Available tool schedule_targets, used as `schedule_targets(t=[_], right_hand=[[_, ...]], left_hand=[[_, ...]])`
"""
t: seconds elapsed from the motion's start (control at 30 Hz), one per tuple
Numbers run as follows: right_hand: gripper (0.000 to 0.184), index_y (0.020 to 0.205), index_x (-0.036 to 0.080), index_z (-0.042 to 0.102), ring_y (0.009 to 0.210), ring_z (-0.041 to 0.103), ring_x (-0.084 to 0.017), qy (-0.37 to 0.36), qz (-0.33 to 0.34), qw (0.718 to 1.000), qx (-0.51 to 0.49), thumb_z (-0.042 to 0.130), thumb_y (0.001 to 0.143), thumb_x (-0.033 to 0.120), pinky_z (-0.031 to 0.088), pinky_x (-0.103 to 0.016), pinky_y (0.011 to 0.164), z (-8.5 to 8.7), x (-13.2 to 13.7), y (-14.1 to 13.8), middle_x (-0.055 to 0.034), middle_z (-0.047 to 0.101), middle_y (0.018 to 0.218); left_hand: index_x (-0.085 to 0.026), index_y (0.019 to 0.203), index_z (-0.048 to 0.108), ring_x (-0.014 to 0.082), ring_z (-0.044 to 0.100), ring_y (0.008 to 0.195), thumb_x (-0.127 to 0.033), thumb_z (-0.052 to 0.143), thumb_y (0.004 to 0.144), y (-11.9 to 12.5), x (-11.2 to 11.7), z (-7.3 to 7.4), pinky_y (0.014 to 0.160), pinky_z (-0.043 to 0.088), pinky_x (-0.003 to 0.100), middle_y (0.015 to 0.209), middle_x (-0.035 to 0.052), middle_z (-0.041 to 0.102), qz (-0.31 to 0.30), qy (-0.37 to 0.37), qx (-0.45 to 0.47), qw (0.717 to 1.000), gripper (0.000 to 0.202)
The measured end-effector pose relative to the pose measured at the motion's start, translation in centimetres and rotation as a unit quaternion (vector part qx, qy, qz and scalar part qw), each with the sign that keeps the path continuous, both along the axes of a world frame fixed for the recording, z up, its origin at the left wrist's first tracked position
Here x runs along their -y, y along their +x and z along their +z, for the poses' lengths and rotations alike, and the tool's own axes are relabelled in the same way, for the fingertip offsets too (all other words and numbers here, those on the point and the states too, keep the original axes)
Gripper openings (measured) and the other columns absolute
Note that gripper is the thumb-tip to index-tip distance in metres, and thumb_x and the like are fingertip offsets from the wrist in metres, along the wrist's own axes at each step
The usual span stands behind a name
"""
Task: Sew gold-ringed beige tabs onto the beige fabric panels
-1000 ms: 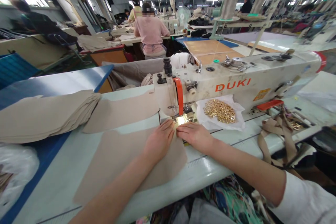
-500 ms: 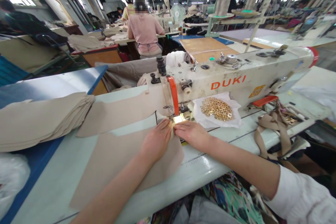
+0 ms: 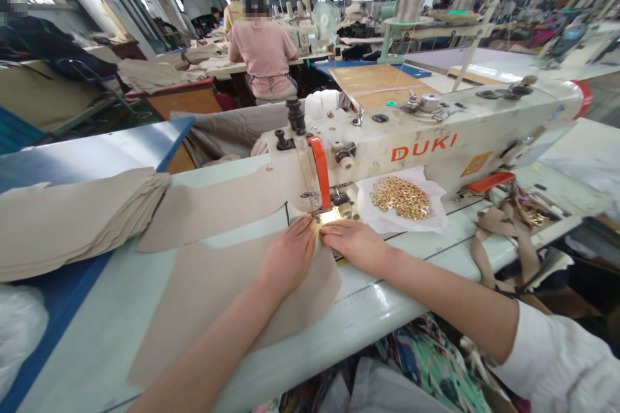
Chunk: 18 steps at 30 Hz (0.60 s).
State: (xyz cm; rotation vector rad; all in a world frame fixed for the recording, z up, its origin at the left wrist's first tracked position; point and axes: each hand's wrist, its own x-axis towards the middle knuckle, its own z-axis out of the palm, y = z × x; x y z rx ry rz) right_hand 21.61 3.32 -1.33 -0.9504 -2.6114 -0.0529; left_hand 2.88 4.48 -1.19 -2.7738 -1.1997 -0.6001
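Note:
A cut piece of beige fabric (image 3: 198,297) lies on the sewing table, one edge reaching the lit presser-foot area (image 3: 330,215) of the sewing machine (image 3: 426,142). My left hand (image 3: 290,255) is closed over that edge, its fingers pressed together just left of the foot. From the other side comes my right hand (image 3: 356,245), fingers closed and tips at the same edge, close to the left fingertips. The undersides of both hands are hidden, and so is anything small between the fingertips. A red-orange finger guard (image 3: 320,171) stands upright right behind the fingers.
Small gold metal rings (image 3: 400,197) lie heaped on white paper (image 3: 438,216) under the machine arm. Another beige piece (image 3: 213,206) lies behind; a stack of pieces (image 3: 72,219) stands at left. Beige straps (image 3: 527,245) hang at right. A person in pink (image 3: 264,55) sits ahead.
The view has shifted slightly. Both hands stay at the presser foot with hardly any movement, and the fabric lies nearly the same.

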Motion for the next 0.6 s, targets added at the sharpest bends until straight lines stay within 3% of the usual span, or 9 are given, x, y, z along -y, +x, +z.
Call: schedule_targets(t=[0.23,0.6], right_hand=[[0.009,0.091,0.012,0.064,0.098,0.060,-0.019,0.005,0.002,1.000,-0.004,0.056,0.087,0.012,0.047,-0.031,0.091,-0.04,-0.24,-0.12,-0.0100,0.067,0.105],[0.009,0.092,0.011,0.064,0.101,0.061,-0.020,0.001,0.000,1.000,-0.014,0.059,0.086,0.013,0.047,-0.031,0.093,0.08,0.00,-0.01,-0.0098,0.067,0.106]], left_hand=[[-0.013,0.109,0.061,0.0214,0.058,0.111,-0.022,0.030,0.094,0.26,-0.01,0.43,0.096,0.049,0.037,0.114,0.0127,0.065,0.003,-0.001,0.010,1.000,0.035],[-0.011,0.112,0.059,0.0234,0.056,0.115,-0.022,0.031,0.094,0.16,0.20,-0.13,0.097,0.048,0.041,0.118,0.0142,0.063,0.010,-0.009,0.021,1.000,0.035]])
